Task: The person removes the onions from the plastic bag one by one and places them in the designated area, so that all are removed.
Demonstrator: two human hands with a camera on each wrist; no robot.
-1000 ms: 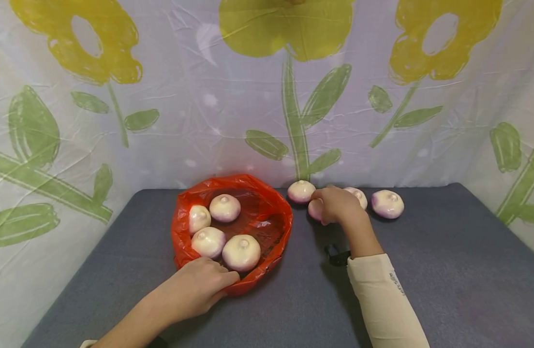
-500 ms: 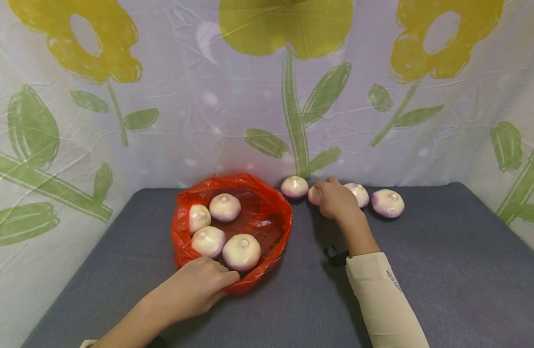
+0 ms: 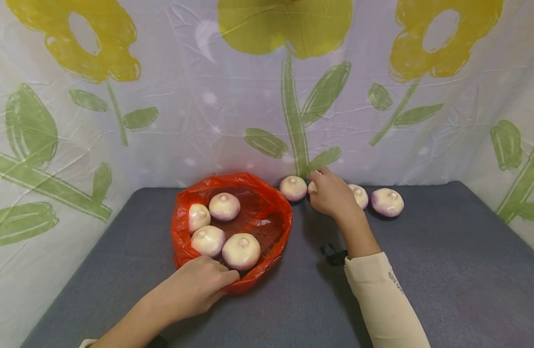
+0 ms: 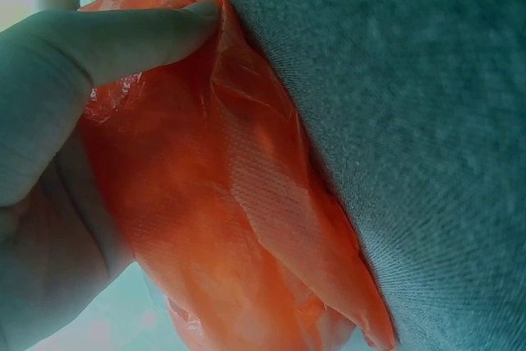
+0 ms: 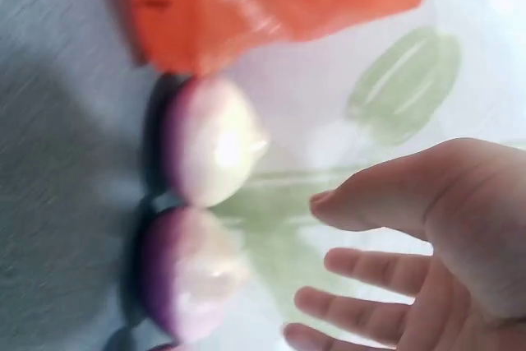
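A red plastic bag sits wide-mouthed on the table, with several white-and-purple turnips inside. My left hand grips the bag's near rim; in the left wrist view the thumb presses on the red plastic, and the other fingers are mostly hidden behind it. My right hand is above the row of turnips at the back, its fingers spread and holding nothing in the right wrist view. Below and beside those fingers are one turnip and another turnip, which stands next to the bag.
Farther right along the back edge of the grey table are a turnip, partly behind my right hand, and a turnip at the row's end. A flower-printed cloth hangs directly behind the table. A black strap shows by my right wrist.
My right hand has pushed turnips back and left into line, then lifted off them with fingers spread. The leftmost turnip of the row is now closer to the bag. My left hand has stayed put.
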